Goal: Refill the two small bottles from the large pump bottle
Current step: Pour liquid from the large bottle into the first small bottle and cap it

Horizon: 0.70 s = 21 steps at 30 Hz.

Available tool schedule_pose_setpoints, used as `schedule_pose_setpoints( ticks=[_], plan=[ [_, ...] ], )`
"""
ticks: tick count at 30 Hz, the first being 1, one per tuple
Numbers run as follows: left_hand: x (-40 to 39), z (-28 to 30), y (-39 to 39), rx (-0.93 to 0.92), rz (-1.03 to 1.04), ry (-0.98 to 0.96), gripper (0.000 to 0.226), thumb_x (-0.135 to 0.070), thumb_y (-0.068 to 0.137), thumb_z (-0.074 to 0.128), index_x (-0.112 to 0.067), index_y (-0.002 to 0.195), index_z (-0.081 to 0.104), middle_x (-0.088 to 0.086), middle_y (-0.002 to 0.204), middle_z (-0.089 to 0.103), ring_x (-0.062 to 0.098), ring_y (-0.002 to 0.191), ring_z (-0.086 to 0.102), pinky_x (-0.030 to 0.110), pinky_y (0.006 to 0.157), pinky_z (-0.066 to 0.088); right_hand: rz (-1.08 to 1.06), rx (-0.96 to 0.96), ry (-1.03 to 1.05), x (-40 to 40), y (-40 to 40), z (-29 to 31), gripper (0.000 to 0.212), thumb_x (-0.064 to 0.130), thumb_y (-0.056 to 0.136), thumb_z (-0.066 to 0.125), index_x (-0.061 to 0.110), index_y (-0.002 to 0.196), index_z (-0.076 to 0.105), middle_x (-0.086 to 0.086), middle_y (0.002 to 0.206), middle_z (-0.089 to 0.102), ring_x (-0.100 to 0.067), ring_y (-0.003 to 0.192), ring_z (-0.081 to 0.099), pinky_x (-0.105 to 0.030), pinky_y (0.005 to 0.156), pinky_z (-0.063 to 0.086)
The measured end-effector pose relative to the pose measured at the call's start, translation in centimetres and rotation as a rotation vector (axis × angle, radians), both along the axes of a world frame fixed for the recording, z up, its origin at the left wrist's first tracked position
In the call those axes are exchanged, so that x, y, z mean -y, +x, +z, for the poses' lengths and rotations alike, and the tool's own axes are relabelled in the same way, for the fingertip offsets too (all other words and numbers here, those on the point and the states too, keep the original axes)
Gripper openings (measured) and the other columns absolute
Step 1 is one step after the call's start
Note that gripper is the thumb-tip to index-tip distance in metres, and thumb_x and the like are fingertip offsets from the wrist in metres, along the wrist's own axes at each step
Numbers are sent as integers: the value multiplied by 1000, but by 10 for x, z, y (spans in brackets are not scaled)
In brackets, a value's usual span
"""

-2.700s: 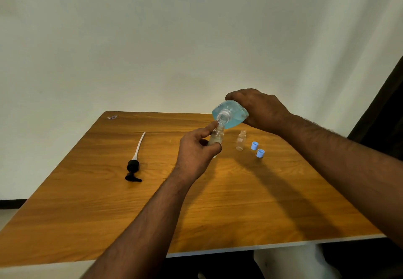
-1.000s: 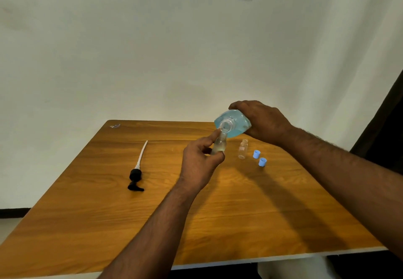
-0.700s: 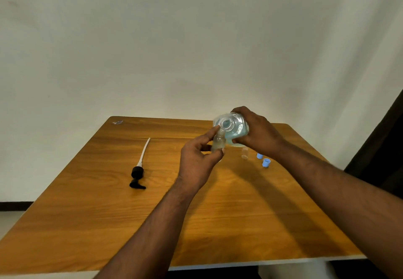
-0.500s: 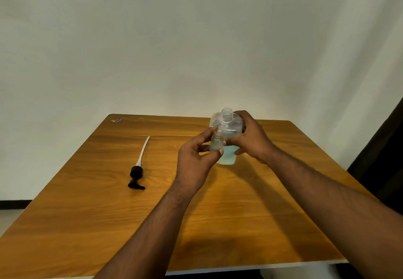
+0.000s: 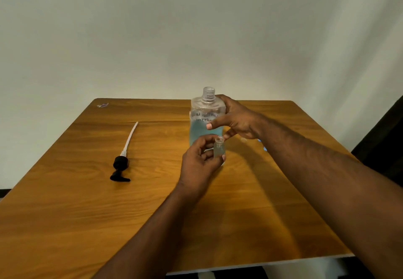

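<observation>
Wood table (image 5: 65, 202), lg bottle (image 5: 206, 121) label unreadable

wooden table (image 5: 65, 213), scrap (image 5: 102, 105) at far corner

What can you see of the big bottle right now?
The big bottle is clear plastic, squarish at the shoulders, with a bare threaded neck and no pump or cap on it. It stands upright toward the far side of the table. Blue liquid fills roughly its lower half; the upper part looks empty, with faint printing across it. The right hand grips its right side, thumb across the front. The lower front is partly hidden by the left hand.
</observation>
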<state>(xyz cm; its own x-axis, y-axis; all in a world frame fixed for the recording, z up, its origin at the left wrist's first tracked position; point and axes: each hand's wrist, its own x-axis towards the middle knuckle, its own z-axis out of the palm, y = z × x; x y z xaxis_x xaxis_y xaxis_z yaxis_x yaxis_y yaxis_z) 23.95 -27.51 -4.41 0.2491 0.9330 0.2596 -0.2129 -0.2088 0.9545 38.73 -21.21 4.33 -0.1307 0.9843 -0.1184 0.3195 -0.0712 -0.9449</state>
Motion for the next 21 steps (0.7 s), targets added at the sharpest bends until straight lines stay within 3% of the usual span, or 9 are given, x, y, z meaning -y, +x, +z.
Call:
schedule_pose_setpoints(
  ticks=[5, 7, 10, 13, 15, 18, 21],
  plan=[
    [-3, -19, 20, -60, 17, -26, 39, 9, 79, 70, -18, 106, 61, 0, 105, 67, 27, 99, 69, 42, 82, 59, 25, 51, 7, 13, 28, -12, 90, 2, 65, 84, 34, 137, 41, 8, 126, 57, -21, 103, 66, -47, 66, 59],
    [-3, -24, 27, -100, 17, -15, 41, 9, 78, 70, -23, 102, 60, -3, 102, 66, 24, 97, 69, 35, 79, 58, -51, 104, 98, 25, 50, -15, 66, 2, 72, 79, 23, 129, 54, 3, 116, 63, -19, 93, 69, -42, 63, 60],
    [-1, -26, 38, -162, -6, 5, 41, 7, 79, 70, -25, 102, 59, -4, 100, 66, 7, 88, 68, 21, 75, 56, -281, 291, 276, 44, 91, -25, 15, 8, 81, 72, 15, 93, 71, 2, 87, 69, -14, 72, 65, -23, 49, 52],
    [-4, -26, 52, -220, -42, 24, 37, 6, 79, 70, -19, 105, 59, -8, 87, 64, -3, 73, 63, 15, 66, 51, -448, 459, 325, 53, 135, -52, 2, 15, 82, 72, 16, 81, 72, 5, 80, 67, -17, 76, 63, -26, 54, 49],
    [-7, -26, 61, -248, -64, 16, 36, 6, 79, 69, -14, 107, 59, -10, 81, 60, -6, 65, 58, 13, 63, 48, -491, 483, 259, 57, 148, -71, 18, 24, 78, 77, 15, 92, 72, 4, 85, 65, -18, 80, 62, -28, 61, 50],
    [-10, -29, 70, -263, -57, -11, 38, 3, 79, 70, -17, 108, 58, -5, 87, 63, -2, 71, 60, 16, 67, 51, -545, 493, 122, 57, 147, -92, 57, 43, 69, 81, 25, 119, 61, 5, 97, 61, -14, 87, 59, -32, 75, 52],
    [-13, -32, 71, -272, -39, -13, 40, -1, 79, 72, -21, 111, 58, 1, 94, 66, 7, 79, 64, 21, 72, 55, -615, 551, 129, 50, 135, -107, 61, 50, 69, 78, 22, 121, 60, 5, 99, 62, -14, 90, 60, -34, 79, 54]
  ],
)
